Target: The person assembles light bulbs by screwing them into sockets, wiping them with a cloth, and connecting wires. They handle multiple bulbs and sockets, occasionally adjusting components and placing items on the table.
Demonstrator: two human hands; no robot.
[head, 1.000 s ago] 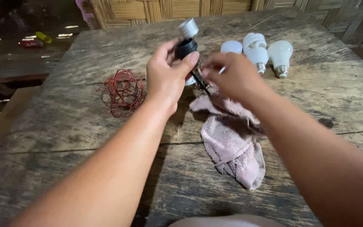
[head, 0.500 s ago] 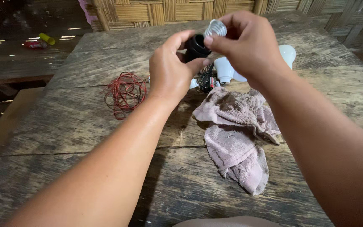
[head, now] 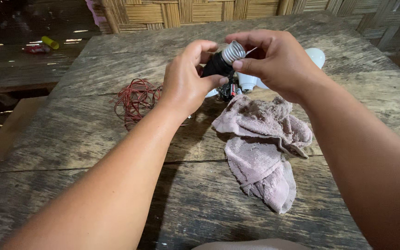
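Black lamp socket is being pinched in the left hand above the table — long axis tilting up-right, silver threaded end pointing at the right hand, whose fingertips are closing on it.

- Single view: head-worn camera, looking forward and steeply down over both forearms.
- Close range; hands sit upper centre of frame.
- Worktop fills most of frame; woven wall along top edge.
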